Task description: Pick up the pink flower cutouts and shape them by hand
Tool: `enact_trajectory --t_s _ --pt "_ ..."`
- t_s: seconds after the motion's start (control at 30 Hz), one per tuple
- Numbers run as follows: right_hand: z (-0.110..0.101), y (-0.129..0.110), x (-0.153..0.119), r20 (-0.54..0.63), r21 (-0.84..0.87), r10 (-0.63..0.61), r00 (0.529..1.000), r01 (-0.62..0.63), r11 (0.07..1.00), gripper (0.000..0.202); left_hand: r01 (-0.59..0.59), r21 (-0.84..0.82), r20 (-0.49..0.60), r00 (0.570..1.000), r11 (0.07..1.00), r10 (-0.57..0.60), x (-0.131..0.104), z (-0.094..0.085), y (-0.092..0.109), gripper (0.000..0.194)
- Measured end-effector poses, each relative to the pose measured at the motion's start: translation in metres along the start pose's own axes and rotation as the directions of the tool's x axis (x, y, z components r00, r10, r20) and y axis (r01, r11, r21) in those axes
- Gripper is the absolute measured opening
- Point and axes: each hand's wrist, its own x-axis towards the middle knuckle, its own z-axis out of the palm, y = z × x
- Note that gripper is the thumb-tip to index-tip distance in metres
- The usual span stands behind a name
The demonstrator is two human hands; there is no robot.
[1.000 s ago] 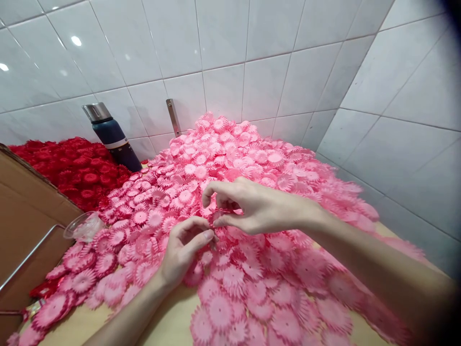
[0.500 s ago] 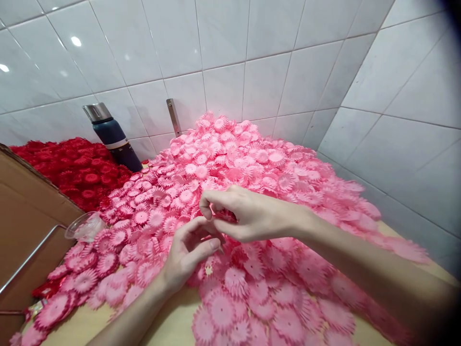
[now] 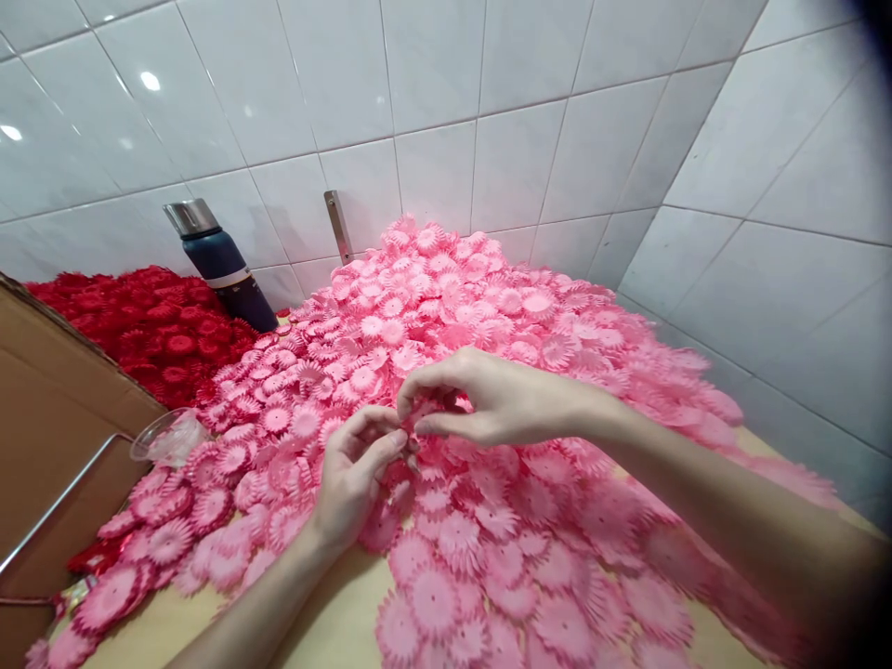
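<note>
Over the front of the heap, my left hand (image 3: 354,474) is closed in a pinch, thumb against fingers. My right hand (image 3: 480,400) meets it from the right, its thumb and forefinger curled together close to the left fingertips. Whatever lies between the fingertips is too small and too covered to name. Beneath and around both hands spreads a large heap of pink flower-shaped discs (image 3: 452,297) with fringed edges and small centre holes. Several flat pink discs (image 3: 432,599) lie in front of the hands.
A dark blue bottle (image 3: 229,274) with a metal cap leans before a pile of red fringed pieces (image 3: 153,321). At left stand a cardboard box (image 3: 62,400) and a clear plastic cup (image 3: 171,437). White tiled walls (image 3: 439,74) rise behind and right. Pale tabletop (image 3: 334,604) shows in front.
The right hand has risen slightly, its thumb and forefinger drawing closer together. My left hand has shifted a little left and up, and its thumb has closed onto the fingers.
</note>
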Motion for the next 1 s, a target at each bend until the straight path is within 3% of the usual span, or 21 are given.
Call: enact_trajectory --t_s 0.47,0.67,0.77,0.83,1.0 --pt "0.009 0.001 0.0 -0.102 -0.101 -0.032 0.994 0.021 0.995 0.016 -0.01 -0.117 0.041 0.999 0.993 0.015 0.0 -0.002 -0.003 0.011" --pt "0.014 -0.003 0.001 -0.084 -0.094 -0.08 0.993 0.072 0.993 0.017 -0.012 -0.096 0.031 0.999 0.995 0.015 -0.001 0.0 -0.002 0.014" --pt "0.015 -0.003 0.002 -0.139 -0.066 -0.082 0.987 0.073 0.995 0.016 -0.029 -0.061 0.054 0.998 0.998 0.032 -0.001 -0.001 -0.002 0.017" --pt "0.016 -0.003 0.003 -0.157 -0.029 -0.059 0.986 0.056 0.998 0.014 -0.039 -0.027 0.081 0.996 0.999 0.041 -0.001 -0.001 -0.002 0.017" --pt "0.016 -0.004 0.004 -0.057 0.104 0.056 0.997 -0.05 0.993 0.014 -0.036 0.03 0.044 0.998 0.999 0.034 0.003 -0.001 -0.004 0.021"
